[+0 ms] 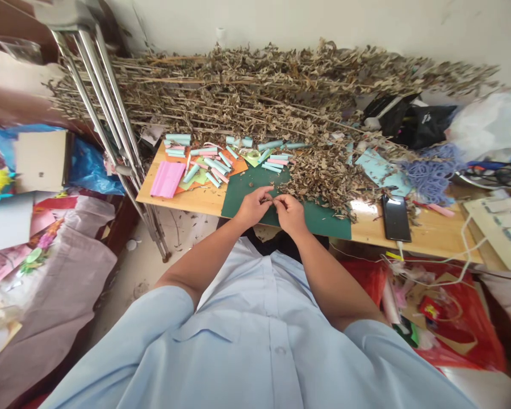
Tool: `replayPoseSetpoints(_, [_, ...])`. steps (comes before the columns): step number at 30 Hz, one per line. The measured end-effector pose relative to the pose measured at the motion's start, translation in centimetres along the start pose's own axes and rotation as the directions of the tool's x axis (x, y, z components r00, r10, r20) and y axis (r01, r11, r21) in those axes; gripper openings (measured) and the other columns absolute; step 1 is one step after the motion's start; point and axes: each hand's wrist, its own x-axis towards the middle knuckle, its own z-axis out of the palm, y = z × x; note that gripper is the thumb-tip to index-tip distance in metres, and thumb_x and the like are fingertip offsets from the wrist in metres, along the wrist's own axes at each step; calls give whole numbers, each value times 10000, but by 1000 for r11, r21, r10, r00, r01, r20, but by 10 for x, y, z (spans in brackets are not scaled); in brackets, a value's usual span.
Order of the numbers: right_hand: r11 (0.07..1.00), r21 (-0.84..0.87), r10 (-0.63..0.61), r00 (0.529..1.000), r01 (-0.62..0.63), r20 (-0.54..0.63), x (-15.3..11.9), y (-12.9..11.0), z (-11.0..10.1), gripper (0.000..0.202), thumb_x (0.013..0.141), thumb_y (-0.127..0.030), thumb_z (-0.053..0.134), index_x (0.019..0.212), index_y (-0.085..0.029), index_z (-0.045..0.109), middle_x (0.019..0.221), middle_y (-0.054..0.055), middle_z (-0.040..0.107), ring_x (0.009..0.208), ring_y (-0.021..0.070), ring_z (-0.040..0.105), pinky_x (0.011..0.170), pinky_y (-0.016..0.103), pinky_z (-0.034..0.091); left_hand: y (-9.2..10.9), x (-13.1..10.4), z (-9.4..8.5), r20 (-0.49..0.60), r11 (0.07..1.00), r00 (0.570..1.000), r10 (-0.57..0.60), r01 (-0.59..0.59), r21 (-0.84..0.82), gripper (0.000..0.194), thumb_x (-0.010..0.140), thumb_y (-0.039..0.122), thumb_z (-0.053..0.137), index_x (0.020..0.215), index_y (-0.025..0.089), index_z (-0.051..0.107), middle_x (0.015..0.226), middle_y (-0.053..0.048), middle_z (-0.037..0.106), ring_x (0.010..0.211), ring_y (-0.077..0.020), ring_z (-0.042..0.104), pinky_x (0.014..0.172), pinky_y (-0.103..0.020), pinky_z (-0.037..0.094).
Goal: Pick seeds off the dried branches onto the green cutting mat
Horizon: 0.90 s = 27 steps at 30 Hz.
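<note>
My left hand (pixel 255 205) and my right hand (pixel 290 213) meet over the front of a green cutting mat (pixel 242 196). Fingertips of both are pinched together on a small brownish bit that looks like dried leaf; my fingers hide most of it. Just right of my right hand, a heap of crumbled dried leaves (pixel 330 180) covers much of the mat. Beyond it lie long dried leafy stalks (pixel 238 85), stacked along the wall. Left of the mat are several small rolled paper tubes (pixel 216 166) in blue and pink, on coloured sheets.
A folded pink paper (pixel 168 179) lies at the left of the wooden table (pixel 204 203). Metal crutches (pixel 106 96) lean at its left end. To the right are a phone (pixel 396 218) on a cable, purple yarn (pixel 432 170) and a white plastic bag (pixel 485 125).
</note>
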Motion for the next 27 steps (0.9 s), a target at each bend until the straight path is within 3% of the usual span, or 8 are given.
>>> replayPoseSetpoints(9, [998, -63, -21, 1000, 20, -23, -2, -1, -1, 174, 961, -347, 527, 941, -223, 648, 743, 14, 662, 738, 200, 629, 777, 345, 503, -2, 1, 1, -33, 1000, 999, -31, 31, -5, 461, 855, 125, 625, 1314, 159, 627, 964, -28, 748, 873, -127, 672, 852, -241, 502])
replayPoseSetpoints(16, [998, -30, -62, 998, 61, -12, -2, 3, 0, 137, 931, -328, 591, 929, -237, 693, 842, 27, 710, 772, 196, 652, 781, 344, 528, -4, 1, 0, -32, 999, 999, -41, 40, -29, 453, 862, 138, 632, 1314, 167, 625, 1012, -40, 761, 878, -134, 692, 851, -253, 519])
replayPoseSetpoints(27, [998, -6, -70, 997, 70, -16, -3, 4, 0, 100, 898, -304, 642, 893, -243, 721, 837, 22, 719, 716, 189, 650, 738, 349, 545, 2, 1, -2, -11, 996, 998, -61, 60, -59, 433, 863, 137, 631, 1296, 154, 627, 935, -25, 757, 804, -116, 681, 839, -248, 515])
